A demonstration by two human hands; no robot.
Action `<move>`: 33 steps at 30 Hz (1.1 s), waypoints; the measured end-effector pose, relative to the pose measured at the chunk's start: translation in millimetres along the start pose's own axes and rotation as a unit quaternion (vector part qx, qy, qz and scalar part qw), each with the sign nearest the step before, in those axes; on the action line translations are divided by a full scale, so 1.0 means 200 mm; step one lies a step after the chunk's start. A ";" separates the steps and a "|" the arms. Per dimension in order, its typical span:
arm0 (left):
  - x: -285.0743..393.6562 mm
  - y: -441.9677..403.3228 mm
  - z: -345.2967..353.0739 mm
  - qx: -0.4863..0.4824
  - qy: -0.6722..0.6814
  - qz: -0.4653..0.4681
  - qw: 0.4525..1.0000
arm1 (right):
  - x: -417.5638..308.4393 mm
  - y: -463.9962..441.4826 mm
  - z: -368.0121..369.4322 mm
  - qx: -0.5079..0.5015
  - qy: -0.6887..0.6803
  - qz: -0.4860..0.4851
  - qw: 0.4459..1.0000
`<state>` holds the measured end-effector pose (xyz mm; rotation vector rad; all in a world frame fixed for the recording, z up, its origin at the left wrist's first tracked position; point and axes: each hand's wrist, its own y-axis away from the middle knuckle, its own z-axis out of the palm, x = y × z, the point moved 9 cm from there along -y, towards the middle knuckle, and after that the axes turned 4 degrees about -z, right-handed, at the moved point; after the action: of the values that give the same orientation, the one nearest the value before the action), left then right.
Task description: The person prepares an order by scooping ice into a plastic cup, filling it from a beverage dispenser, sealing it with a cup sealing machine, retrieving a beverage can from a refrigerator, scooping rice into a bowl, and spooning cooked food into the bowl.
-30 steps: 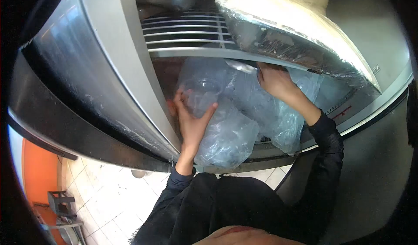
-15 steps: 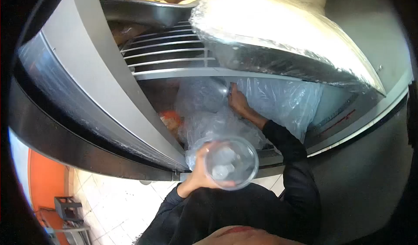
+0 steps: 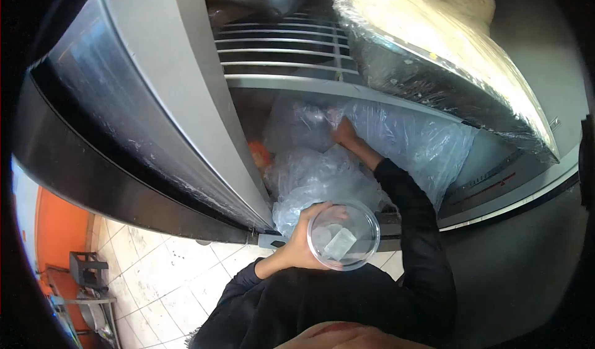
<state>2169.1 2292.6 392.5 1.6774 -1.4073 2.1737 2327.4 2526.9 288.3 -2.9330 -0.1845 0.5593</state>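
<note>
Wrapped round a clear plastic cup (image 3: 365,228), my left hand (image 3: 304,240) holds it in front of my chest. Chunks of ice (image 3: 339,243) lie inside the cup. My right hand (image 3: 344,132) reaches into the fridge compartment with its fingers closed, among clear plastic bags (image 3: 403,138). A shiny metal piece (image 3: 317,114) shows by its fingertips, partly covered by plastic. Crumpled clear bag plastic (image 3: 310,178) bulges between the two hands.
Above the bags are a wire shelf (image 3: 279,54) and a large film-wrapped tray (image 3: 434,70) jutting out. An orange item (image 3: 259,155) sits at the compartment's left. A dark stool (image 3: 88,269) stands on the tiled floor (image 3: 167,274).
My left hand has come out of the bags toward my chest with the cup and ice. My right hand has moved left and deeper among the bags.
</note>
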 end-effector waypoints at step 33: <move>-0.03 -0.13 0.02 -0.054 0.047 -0.002 0.997 | 0.04 0.23 0.24 -0.411 -0.523 0.168 0.728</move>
<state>2188.9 2307.4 403.2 1.5207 -1.4659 2.1025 2321.9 2489.1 234.0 -2.8657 0.0163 2.7737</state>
